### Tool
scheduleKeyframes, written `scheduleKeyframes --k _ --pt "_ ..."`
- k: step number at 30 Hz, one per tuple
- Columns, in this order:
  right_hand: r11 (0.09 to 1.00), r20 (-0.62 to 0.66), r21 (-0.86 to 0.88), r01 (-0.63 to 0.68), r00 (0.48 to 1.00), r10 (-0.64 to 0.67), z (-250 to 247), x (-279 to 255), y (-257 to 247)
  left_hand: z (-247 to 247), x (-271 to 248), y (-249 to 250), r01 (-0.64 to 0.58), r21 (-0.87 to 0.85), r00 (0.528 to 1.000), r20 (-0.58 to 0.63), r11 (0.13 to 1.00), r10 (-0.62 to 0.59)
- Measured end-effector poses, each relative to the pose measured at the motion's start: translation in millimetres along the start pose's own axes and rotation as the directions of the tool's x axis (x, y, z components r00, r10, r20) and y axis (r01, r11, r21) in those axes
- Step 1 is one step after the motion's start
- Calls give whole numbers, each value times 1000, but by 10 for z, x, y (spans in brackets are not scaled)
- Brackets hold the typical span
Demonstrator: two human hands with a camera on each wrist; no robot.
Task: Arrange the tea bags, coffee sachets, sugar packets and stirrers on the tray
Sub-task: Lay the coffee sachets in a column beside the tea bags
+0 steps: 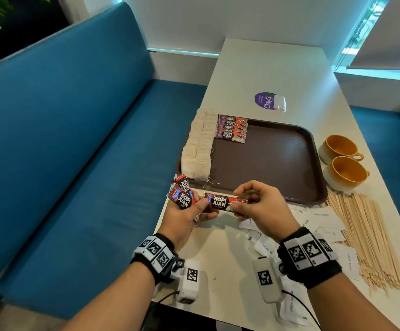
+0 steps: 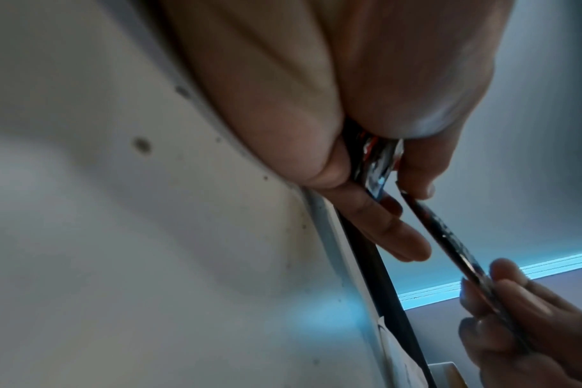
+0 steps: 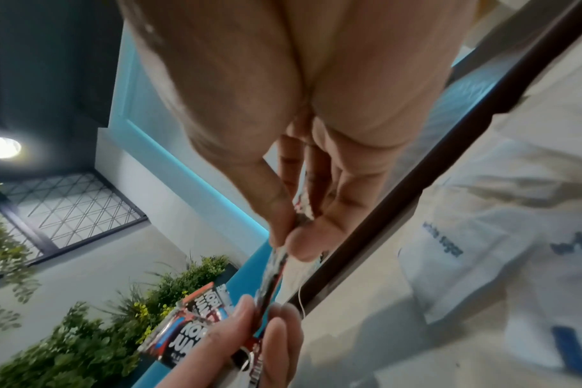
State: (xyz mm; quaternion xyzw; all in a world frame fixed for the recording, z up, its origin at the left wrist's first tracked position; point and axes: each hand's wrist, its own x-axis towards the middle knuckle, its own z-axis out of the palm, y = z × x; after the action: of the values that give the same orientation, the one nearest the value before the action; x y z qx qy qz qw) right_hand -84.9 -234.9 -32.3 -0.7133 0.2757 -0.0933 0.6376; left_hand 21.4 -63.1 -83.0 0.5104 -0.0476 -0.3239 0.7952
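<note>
Left hand point(image 1: 184, 217): holds a small fan of coffee sachets point(image 1: 181, 193), thumb on top.
Right hand point(image 1: 263, 206): pinches one sachet point(image 1: 222, 202) by its end, just before the tray point(image 1: 265, 163) near edge.
Row on tray point(image 1: 231, 129): at far left corner, beside tea bags point(image 1: 199, 144).
Tip: draw 1 sachet out w/o loosening the rest, lay it parallel, label up, under the row.
Sugar packets point(image 1: 323, 218), stirrers point(image 1: 370, 240): on table, not yet on tray.
</note>
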Motion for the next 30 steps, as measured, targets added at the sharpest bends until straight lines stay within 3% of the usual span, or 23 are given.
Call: scheduleKeyframes --k 13,16,20,24,30 --pt "1000 -81 -26 9 997 -11 -179 157 -74 -10 6 40 33 35 999 6 999 -33" --pt "993 -139 111 40 990 -24 -350 356 -228 -30 16 51 47 49 998 43 998 -50" --pt "991 -212 75 112 973 -94 -551 761 -436 -81 31 19 62 -6 994 91 998 -61" --pt "988 -222 148 29 975 4 -624 1286 -489 -82 40 8 59 0 995 81 998 -59" --pt "994 -178 57 -95 979 104 -512 1821 -331 -94 43 10 73 16 994 82 997 -74"
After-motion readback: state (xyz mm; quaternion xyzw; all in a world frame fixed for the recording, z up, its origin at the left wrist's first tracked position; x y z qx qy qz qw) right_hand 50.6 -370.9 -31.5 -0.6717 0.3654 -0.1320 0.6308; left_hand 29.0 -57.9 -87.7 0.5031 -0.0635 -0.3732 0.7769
